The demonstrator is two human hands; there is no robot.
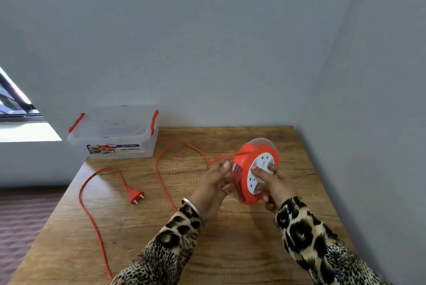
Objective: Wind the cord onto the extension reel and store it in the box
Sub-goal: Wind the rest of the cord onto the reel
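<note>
Reel (pixel 255 170) is held on edge above the table (pixel 230 250), the left hand (pixel 213 189) gripping its clear side and the right hand (pixel 275 186) gripping its socket face. Orange cord (pixel 161 183) loops across the wood to the plug (pixel 136 196). The clear box (pixel 113 132), lidless, sits at the far left corner, overhanging the edge.

Soft daylight entered from the overexposed window (pixel 16 109) at far left, leaving a pale sheen on the brown wooden table (pixel 110 194), while wide-angle distortion bent the grey walls (pixel 207 42) and fine detail stayed slightly blurred.
</note>
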